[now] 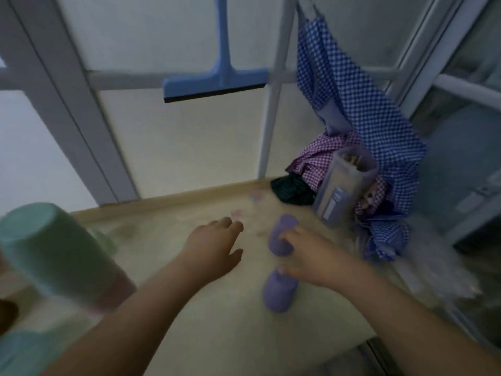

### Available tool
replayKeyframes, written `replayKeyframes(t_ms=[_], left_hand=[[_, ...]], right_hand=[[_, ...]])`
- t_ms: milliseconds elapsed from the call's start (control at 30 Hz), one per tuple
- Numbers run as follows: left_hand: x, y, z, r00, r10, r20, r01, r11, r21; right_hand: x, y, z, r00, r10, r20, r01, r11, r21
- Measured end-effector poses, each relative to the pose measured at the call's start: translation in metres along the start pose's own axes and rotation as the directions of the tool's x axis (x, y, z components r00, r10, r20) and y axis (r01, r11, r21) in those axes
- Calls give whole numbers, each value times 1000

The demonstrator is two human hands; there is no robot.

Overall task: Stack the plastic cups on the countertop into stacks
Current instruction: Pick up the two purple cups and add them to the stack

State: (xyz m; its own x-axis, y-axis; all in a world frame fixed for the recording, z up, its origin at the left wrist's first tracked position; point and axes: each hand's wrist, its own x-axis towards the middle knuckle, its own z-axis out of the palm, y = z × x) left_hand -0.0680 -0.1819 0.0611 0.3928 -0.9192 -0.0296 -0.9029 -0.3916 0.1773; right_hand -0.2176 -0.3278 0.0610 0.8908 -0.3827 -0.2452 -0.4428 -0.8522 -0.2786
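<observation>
A tall stack of upside-down purple plastic cups (279, 291) stands on the beige countertop (162, 240), right of centre. My right hand (311, 256) is closed around the stack's middle, hiding part of it. My left hand (214, 245) hovers just left of the stack, palm down, fingers apart and holding nothing. Near the left edge stands a larger stack of inverted cups (54, 251), green on top with a pink one lower down. A teal cup (19, 351) shows at the bottom left corner. The picture is motion-blurred.
A clear plastic container (341, 191) leans at the back right beside checked cloths (360, 118) in blue and purple. A blue squeegee (217, 82) hangs on the frosted window. A dark cloth (292, 191) lies at the window's foot. The counter's front edge runs along the bottom right.
</observation>
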Motion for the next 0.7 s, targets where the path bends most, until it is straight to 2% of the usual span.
replayKeyframes(t_ms=[133, 367, 467, 600, 700], left_hand=[[20, 10, 36, 998, 6, 59, -3, 999, -49], [55, 14, 68, 995, 2, 102, 8, 995, -102], [75, 17, 73, 995, 9, 97, 2, 994, -109], [111, 30, 74, 997, 28, 72, -19, 992, -122], [140, 46, 79, 994, 35, 108, -19, 989, -149]], right_hand=[[-8, 18, 46, 989, 77, 124, -82, 996, 30], [6, 34, 91, 989, 94, 118, -112, 982, 151], [7, 43, 83, 992, 94, 80, -108, 977, 185], [7, 72, 47, 985, 166, -45, -154, 968, 196], [7, 95, 25, 972, 216, -89, -198, 965, 174]])
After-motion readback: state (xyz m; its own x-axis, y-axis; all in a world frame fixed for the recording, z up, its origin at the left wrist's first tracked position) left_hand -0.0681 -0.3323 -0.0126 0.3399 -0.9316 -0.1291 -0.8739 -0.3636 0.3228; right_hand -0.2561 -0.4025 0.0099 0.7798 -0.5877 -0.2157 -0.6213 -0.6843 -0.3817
